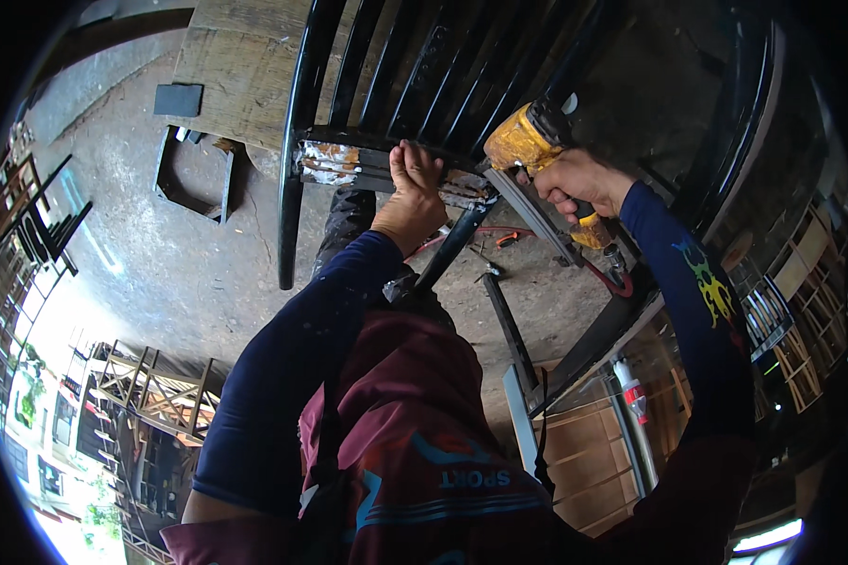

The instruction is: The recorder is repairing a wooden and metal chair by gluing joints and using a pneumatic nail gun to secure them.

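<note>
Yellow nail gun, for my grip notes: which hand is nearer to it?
Right. The right hand grips the yellow nail gun; the left hand is apart, to its left, on the black slatted frame.

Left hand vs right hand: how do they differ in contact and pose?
Contact: the left hand presses on the dark slatted chair frame; the right hand grips the yellow air tool.
Pose: the left hand points forward; the right hand curls around the tool.
Both are bare, with navy sleeves behind them.

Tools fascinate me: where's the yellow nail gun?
Head view, right of centre: the nail gun is in the right hand, beside the black slatted frame.
</note>
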Available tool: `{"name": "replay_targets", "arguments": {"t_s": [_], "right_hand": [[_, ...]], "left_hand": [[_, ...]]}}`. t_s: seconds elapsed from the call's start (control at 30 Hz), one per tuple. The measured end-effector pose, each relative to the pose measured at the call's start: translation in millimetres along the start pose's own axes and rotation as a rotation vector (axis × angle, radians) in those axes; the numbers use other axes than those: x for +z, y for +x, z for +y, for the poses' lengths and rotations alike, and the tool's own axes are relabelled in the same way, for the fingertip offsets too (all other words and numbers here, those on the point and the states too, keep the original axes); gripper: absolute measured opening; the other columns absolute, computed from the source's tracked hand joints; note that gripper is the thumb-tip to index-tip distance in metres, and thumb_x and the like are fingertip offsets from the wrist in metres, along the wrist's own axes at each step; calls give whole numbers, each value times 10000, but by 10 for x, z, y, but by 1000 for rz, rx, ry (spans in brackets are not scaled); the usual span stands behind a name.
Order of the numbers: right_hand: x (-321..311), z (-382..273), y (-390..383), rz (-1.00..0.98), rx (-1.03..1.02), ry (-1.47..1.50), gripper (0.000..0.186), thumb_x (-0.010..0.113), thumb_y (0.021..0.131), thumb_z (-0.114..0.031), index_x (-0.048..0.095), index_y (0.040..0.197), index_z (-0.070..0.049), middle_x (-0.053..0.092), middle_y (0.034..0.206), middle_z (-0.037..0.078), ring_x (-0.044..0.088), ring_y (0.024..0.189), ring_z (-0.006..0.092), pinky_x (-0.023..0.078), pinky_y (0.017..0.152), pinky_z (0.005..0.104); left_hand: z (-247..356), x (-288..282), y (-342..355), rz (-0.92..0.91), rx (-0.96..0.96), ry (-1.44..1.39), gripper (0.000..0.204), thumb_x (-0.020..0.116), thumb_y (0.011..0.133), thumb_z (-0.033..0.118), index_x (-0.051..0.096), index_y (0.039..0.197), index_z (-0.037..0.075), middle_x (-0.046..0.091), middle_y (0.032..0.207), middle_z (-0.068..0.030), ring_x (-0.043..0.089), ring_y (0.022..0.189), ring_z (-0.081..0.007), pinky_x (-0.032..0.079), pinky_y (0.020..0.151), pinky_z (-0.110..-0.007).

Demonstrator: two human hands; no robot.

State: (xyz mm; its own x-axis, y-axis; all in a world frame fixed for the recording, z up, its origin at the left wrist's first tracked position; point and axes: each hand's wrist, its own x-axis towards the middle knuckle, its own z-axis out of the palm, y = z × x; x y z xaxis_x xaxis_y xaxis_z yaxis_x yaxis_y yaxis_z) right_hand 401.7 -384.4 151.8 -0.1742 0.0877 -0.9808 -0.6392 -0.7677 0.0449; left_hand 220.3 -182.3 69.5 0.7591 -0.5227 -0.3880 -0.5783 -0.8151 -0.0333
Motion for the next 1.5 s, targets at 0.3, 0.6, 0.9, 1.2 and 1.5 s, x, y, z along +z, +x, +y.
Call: {"name": "replay_targets", "arguments": {"t_s": [0.3, 0.6, 0.9, 1.2, 1.5], "right_hand": [[-48, -129, 57, 11, 68, -75, 202, 564, 768, -61, 587, 968, -51, 430, 543, -64, 407, 404, 47, 388, 381, 266], [80, -273, -39, 3, 31, -106, 253, 553, 830, -80, 590, 1080, -66, 472, 600, -75, 427, 429, 21, 401, 390, 234], [23, -381, 54, -12, 53, -152, 322, 558, 800, -68, 581, 1121, -76, 458, 582, -82, 410, 422, 29, 381, 409, 233], [44, -525, 17, -51, 87, -162, 264, 557, 791, -64, 600, 1050, -86, 450, 571, -72, 404, 415, 37, 392, 405, 255], [90, -428, 24, 14, 49, -212, 203, 566, 779, -39, 604, 976, -69, 444, 573, -59, 400, 416, 48, 391, 410, 255]], "left_hand": [[40, 44, 10, 4, 33, 17, 462, 476, 933, 158, 578, 1334, -48, 503, 1275, -451, 441, 1218, -670, 358, 966, -785], [29, -35, -1, -13, -22, -46, 457, 469, 949, 172, 580, 1328, -59, 498, 1306, -433, 454, 1237, -638, 339, 1008, -761], [65, -10, -8, 9, -53, -50, 453, 476, 949, 170, 583, 1325, -58, 500, 1313, -427, 446, 1252, -628, 328, 1022, -756], [61, -4, -1, 12, -54, -35, 446, 480, 947, 157, 585, 1330, -45, 505, 1297, -434, 469, 1230, -627, 356, 1002, -753], [82, -40, -6, 23, -52, -38, 452, 478, 943, 156, 580, 1325, -63, 494, 1291, -450, 459, 1224, -644, 358, 985, -765]]}}
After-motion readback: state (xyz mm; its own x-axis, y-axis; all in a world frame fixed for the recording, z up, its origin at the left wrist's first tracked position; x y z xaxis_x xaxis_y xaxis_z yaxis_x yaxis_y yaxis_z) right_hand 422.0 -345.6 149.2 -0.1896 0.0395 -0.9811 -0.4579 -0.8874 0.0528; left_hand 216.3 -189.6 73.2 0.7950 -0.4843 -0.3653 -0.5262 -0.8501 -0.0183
